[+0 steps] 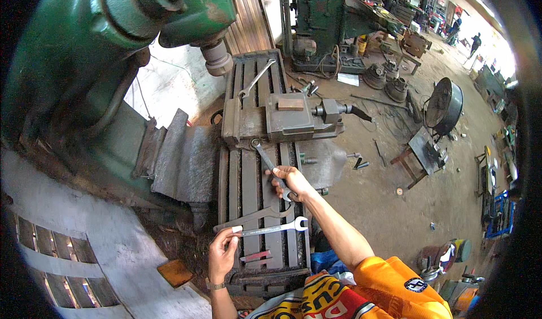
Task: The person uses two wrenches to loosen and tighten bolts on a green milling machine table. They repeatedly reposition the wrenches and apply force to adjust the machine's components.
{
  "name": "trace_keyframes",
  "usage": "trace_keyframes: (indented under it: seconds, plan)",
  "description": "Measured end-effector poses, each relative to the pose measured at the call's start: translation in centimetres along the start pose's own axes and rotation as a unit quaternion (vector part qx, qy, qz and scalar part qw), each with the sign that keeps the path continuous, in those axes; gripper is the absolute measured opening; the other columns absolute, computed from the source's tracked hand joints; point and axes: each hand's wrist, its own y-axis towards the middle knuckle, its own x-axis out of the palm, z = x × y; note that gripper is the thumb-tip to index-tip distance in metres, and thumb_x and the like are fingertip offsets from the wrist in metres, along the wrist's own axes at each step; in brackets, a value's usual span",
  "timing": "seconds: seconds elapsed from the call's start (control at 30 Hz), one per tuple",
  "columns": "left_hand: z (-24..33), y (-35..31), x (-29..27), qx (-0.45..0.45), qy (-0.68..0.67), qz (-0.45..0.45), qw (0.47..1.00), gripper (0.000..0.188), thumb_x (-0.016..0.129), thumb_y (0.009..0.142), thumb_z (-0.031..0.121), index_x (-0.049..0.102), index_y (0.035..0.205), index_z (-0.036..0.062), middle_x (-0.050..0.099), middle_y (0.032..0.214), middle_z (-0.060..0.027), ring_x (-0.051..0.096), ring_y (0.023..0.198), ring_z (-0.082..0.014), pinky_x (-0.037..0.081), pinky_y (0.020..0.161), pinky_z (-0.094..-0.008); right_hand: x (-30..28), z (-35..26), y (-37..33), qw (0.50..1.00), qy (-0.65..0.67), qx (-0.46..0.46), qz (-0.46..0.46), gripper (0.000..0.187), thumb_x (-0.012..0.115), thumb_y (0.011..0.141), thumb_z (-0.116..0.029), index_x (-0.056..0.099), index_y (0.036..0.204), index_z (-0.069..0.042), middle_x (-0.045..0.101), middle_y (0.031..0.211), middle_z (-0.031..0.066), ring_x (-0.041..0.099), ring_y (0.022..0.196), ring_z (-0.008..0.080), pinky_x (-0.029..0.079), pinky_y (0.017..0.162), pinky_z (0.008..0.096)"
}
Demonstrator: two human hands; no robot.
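My right hand is closed around a dark spanner. Its ring end lies at the near side of the machine vise; I cannot tell whether it sits on a bolt there. My left hand pinches one end of a bright open-end spanner, whose jaw points right over the slotted machine table. Beneath, a larger dark spanner lies across the slots. Nearer me rests a small red-handled piece. Another spanner lies on the table beyond the vise.
The green milling machine fills the left, its spindle head hanging above the table's far part. A small wooden block tops the vise. A vise handle juts right. On the floor stand a round metal drum and a low stand.
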Motion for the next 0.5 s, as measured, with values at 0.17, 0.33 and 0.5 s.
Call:
trace_keyframes:
  seconds: [0.17, 0.33, 0.5]
  plan:
    - [1.0, 0.5, 0.0, 0.024, 0.011, -0.002, 1.000, 0.025, 0.060, 0.099, 0.007, 0.064, 0.121, -0.0030, 0.069, 0.116, -0.0110, 0.066, 0.104, -0.0171, 0.052, 0.091, -0.0312, -0.6, -0.6, 0.1, 0.994, -0.112, 0.001, 0.011, 0.026, 0.050, 0.105, -0.021, 0.061, 0.113, 0.001, 0.054, 0.070, 0.0040, 0.052, 0.050, 0.0156, 0.046, 0.047, 0.0333]
    - [0.9, -0.6, -1.1, -0.001, 0.021, 0.022, 1.000, 0.026, 0.061, 0.098, 0.008, 0.064, 0.122, -0.0031, 0.069, 0.115, -0.0113, 0.066, 0.104, -0.0178, 0.052, 0.091, -0.0318, 0.5, -0.6, -0.2, 0.991, -0.132, -0.018, 0.011, 0.025, 0.047, 0.107, -0.023, 0.056, 0.109, -0.001, 0.048, 0.068, 0.0012, 0.043, 0.047, 0.0123, 0.044, 0.045, 0.0327]
    - [0.0, -1.9, -1.8, -0.012, -0.007, 0.040, 0.999, 0.027, 0.061, 0.099, 0.009, 0.063, 0.123, -0.0026, 0.069, 0.115, -0.0106, 0.066, 0.105, -0.0179, 0.051, 0.093, -0.0315, 1.3, -0.9, -1.5, 0.991, -0.133, 0.024, -0.008, 0.024, 0.046, 0.108, -0.026, 0.052, 0.107, -0.003, 0.044, 0.069, -0.0005, 0.037, 0.047, 0.0097, 0.040, 0.044, 0.0302]
